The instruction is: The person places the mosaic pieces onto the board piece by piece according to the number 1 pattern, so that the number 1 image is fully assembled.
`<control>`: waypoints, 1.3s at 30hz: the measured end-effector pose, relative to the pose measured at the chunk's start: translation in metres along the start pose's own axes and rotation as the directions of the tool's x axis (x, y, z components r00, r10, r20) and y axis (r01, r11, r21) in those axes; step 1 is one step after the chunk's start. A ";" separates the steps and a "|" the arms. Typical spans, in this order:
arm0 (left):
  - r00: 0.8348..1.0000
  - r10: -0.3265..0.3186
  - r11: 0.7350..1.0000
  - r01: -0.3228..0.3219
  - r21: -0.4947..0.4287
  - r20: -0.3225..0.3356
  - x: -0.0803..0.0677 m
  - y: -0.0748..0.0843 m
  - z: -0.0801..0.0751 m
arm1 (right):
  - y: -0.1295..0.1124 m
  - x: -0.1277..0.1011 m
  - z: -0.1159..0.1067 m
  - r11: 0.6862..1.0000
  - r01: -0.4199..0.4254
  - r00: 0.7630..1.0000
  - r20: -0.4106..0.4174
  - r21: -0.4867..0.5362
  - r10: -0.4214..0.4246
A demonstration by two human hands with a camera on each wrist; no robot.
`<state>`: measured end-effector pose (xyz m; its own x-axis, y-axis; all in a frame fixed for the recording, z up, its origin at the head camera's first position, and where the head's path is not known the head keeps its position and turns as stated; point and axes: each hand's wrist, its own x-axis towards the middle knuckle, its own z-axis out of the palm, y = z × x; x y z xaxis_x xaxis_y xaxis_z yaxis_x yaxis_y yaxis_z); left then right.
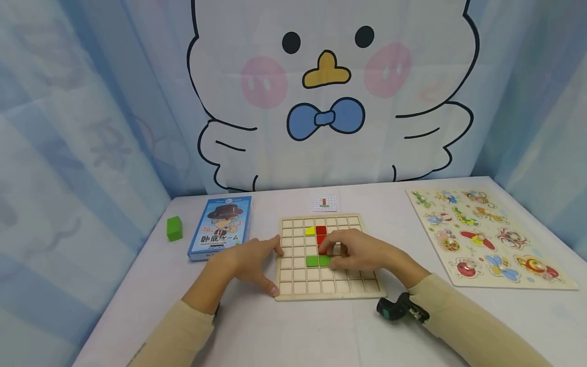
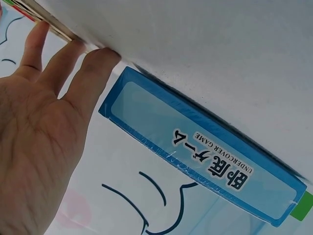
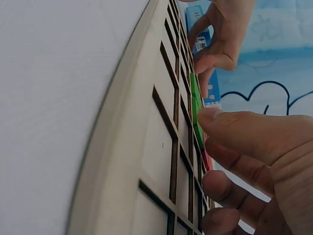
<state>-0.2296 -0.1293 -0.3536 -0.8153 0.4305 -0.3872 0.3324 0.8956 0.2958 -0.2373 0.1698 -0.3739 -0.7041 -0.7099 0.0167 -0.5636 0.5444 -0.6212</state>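
Note:
A wooden grid board [image 1: 330, 286] lies in the middle of the white table. In its cells sit a yellow piece [image 1: 310, 231], a red block [image 1: 321, 230] and a green bar [image 1: 316, 261]. My right hand [image 1: 343, 251] rests on the board, its curled fingers and thumb pinching a second red block [image 1: 323, 249] just above the green bar. In the right wrist view the thumb [image 3: 230, 127] touches the end of the green bar [image 3: 195, 105], with red showing under it. My left hand [image 1: 262, 261] lies flat with straight, spread fingers against the board's left edge [image 2: 56, 27].
A blue game box [image 1: 221, 227] lies left of the board, and a loose green cube [image 1: 174, 228] beyond it. A small pattern card [image 1: 324, 203] sits behind the board. An animal peg puzzle [image 1: 486, 237] fills the right side. A curtain hangs behind the table.

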 end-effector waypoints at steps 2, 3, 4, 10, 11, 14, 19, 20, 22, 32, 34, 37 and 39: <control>1.000 -0.007 1.000 0.007 -0.004 0.003 -0.002 -0.002 0.000 | 0.000 0.000 0.001 1.000 0.019 1.000 0.000 0.011 -0.019; 1.000 -0.008 1.000 0.008 -0.005 0.005 -0.003 -0.004 0.001 | -0.001 0.000 0.002 1.000 0.026 1.000 0.000 0.015 -0.026; 1.000 -0.008 1.000 0.008 -0.006 0.007 -0.004 -0.005 0.001 | -0.001 0.000 0.003 0.999 0.032 0.999 -0.001 0.019 -0.032; 1.000 0.003 1.000 -0.003 -0.011 0.002 -0.005 -0.008 0.001 | -0.003 -0.010 -0.002 1.000 0.029 0.999 -0.021 0.004 -0.028; 1.000 0.004 1.000 -0.004 -0.011 0.002 -0.005 -0.007 0.001 | -0.003 -0.012 -0.003 0.999 0.032 0.999 -0.025 0.002 -0.032; 1.000 0.001 1.000 -0.001 -0.009 0.003 -0.004 -0.006 0.000 | 0.000 -0.020 -0.007 0.999 0.052 0.998 -0.037 0.008 -0.051; 1.000 -0.003 1.000 0.003 0.000 0.003 -0.001 -0.005 -0.001 | 0.005 -0.032 -0.011 0.997 0.071 0.995 -0.067 -0.008 -0.072; 1.000 -0.003 1.000 0.003 0.002 0.002 -0.001 -0.005 0.000 | 0.005 -0.034 -0.011 0.997 0.074 0.995 -0.072 -0.014 -0.074; 1.000 -0.002 1.000 0.002 0.007 0.004 0.000 -0.004 0.000 | 0.006 -0.038 -0.013 0.997 0.078 0.994 -0.075 -0.016 -0.079; 1.000 0.006 1.000 -0.006 -0.003 0.007 0.001 -0.001 0.000 | 0.009 -0.059 -0.020 0.998 0.057 0.995 -0.080 -0.003 -0.057; 1.000 0.008 1.000 -0.008 -0.001 0.005 0.001 0.000 0.000 | 0.010 -0.065 -0.021 0.999 0.053 0.995 -0.085 -0.003 -0.053; 1.000 0.012 1.000 -0.012 -0.001 0.003 0.001 0.000 0.000 | 0.012 -0.073 -0.022 0.999 0.051 0.994 -0.096 -0.003 -0.051; 1.000 0.011 1.000 -0.011 -0.005 0.002 0.001 0.000 0.000 | 0.013 -0.078 -0.023 0.998 0.063 0.992 -0.107 -0.001 -0.062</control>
<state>-0.2301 -0.1284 -0.3543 -0.8108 0.4406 -0.3854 0.3390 0.8902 0.3043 -0.1994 0.2430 -0.3651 -0.7097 -0.6907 0.1390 -0.6071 0.4995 -0.6180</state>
